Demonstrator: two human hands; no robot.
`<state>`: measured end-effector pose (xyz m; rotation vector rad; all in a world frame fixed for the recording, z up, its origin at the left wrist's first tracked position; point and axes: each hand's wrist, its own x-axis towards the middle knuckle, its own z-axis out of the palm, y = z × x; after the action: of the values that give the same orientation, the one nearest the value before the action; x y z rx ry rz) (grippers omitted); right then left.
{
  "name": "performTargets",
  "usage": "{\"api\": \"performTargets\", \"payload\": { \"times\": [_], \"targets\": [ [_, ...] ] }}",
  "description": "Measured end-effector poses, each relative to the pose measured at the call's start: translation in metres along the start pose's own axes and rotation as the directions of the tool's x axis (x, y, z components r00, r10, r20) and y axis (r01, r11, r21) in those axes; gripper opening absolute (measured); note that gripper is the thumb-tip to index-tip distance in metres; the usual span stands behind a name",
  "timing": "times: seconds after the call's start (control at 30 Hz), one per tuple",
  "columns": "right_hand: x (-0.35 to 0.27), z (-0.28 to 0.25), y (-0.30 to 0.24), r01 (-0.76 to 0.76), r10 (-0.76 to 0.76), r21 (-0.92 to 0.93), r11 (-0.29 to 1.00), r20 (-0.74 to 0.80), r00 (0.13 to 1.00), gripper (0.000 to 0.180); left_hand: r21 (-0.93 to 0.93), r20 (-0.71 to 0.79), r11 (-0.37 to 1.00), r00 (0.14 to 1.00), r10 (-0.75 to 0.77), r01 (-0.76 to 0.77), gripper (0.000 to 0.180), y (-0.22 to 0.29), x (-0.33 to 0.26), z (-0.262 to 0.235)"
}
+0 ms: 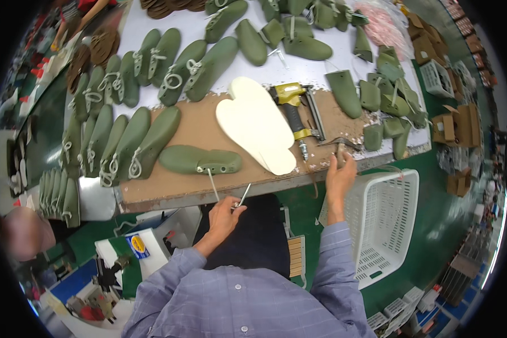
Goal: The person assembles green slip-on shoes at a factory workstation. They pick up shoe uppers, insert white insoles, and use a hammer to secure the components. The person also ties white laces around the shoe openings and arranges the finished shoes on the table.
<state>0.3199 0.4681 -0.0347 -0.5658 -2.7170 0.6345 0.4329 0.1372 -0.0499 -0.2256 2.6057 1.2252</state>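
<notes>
From where I stand, the green shoe last [192,159] lies on its side near the front edge of the surface [200,121], left of that edge's middle, a white cord [212,185] hanging from it over the edge. The left hand [224,217] has its fingers pinched on a thin pale piece [245,194], rod or cord end, I can't tell. I'd steady that rounded last before putting any tension on the cord, and draw it in line with the hole. The right hand [342,176] is at the hammer [348,142], toward the front right corner; whether its fingers grip the handle I can't tell. Between them sit a cream sole-shaped piece [253,124] and a yellow-and-black air tool [291,101]; other lasts [138,132] line the left edge.
</notes>
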Motion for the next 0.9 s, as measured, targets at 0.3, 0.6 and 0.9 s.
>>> {"api": "performTargets", "payload": {
  "times": [0.3,0.6,0.9],
  "targets": [
    [-0.01,-0.024,0.049,0.194,-0.209,0.127,0.973,0.122,0.97,0.053,0.118,-0.115,0.992,0.992,0.049,-0.035,0.016,0.005,-0.002,0.024],
    [-0.114,-0.05,-0.059,0.283,-0.59,0.544,0.79,0.55,0.591,0.039,0.092,-0.146,0.99,0.985,-0.088,0.102,0.018,0.015,0.001,0.029],
    [-0.115,-0.031,-0.065,0.337,-0.588,0.482,0.809,0.635,0.501,0.03,0.069,-0.078,0.978,0.979,-0.189,0.195,0.019,0.022,0.003,0.017]
  ]
}}
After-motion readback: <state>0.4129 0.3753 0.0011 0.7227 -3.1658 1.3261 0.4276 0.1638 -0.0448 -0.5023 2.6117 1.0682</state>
